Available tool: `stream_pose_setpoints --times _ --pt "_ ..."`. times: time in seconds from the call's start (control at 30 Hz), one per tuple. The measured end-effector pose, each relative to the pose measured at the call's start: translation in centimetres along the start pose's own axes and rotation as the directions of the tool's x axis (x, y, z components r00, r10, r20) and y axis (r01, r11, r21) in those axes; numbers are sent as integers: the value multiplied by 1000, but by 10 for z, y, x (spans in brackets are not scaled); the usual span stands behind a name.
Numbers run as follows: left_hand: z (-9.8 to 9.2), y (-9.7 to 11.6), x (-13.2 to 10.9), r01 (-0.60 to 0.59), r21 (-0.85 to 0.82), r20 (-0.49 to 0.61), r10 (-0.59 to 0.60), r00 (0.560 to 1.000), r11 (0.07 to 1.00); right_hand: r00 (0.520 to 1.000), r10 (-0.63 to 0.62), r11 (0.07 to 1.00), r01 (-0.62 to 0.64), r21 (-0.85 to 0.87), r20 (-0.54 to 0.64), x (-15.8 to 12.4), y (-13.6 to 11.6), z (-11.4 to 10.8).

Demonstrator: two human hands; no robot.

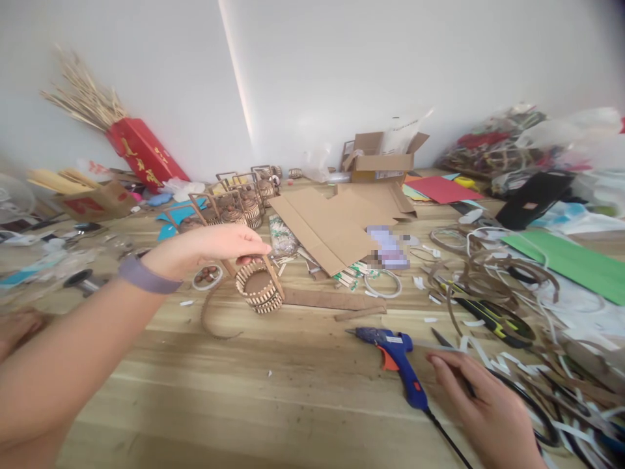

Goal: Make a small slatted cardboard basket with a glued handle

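My left hand is closed on the top of the handle of a small basket made of light and dark slats, which is tilted with its open mouth towards me. My right hand is at the lower right, fingers bent together around dark scissors, whose pointed tip sticks out beyond the fingers. Left of that hand a blue glue gun with an orange trigger lies on the wooden table. A curved brown strip lies beside the basket.
Behind stand more small baskets, cardboard sheets and an open box. Brown strips, paper scraps and a yellow-black cutter crowd the right side. Another person's hand rests at the far left edge.
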State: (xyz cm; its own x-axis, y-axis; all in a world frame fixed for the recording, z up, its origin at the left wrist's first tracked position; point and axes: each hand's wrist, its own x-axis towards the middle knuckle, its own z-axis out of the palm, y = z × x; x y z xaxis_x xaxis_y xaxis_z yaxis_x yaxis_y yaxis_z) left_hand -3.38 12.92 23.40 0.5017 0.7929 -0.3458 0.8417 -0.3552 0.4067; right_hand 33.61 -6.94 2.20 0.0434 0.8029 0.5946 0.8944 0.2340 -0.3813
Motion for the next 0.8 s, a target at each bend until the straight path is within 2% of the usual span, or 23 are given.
stream_pose_setpoints --times 0.1,0.3,0.47,0.63,0.8 --pt "-5 0 2 20 33 -43 -19 999 999 1000 -8 1000 8 7 -5 1 0 1" --pt "-17 -3 9 79 124 -195 -54 979 989 999 31 999 -31 31 11 2 -1 2" --pt "-24 -4 18 117 207 -253 -63 966 971 999 33 999 -33 21 15 4 -4 1" --pt "-25 -1 29 192 339 -303 -86 949 921 1000 8 1000 -8 10 2 5 -4 1" --pt "-20 -8 47 244 400 -330 -109 938 884 1000 -2 1000 2 6 10 4 -1 0"
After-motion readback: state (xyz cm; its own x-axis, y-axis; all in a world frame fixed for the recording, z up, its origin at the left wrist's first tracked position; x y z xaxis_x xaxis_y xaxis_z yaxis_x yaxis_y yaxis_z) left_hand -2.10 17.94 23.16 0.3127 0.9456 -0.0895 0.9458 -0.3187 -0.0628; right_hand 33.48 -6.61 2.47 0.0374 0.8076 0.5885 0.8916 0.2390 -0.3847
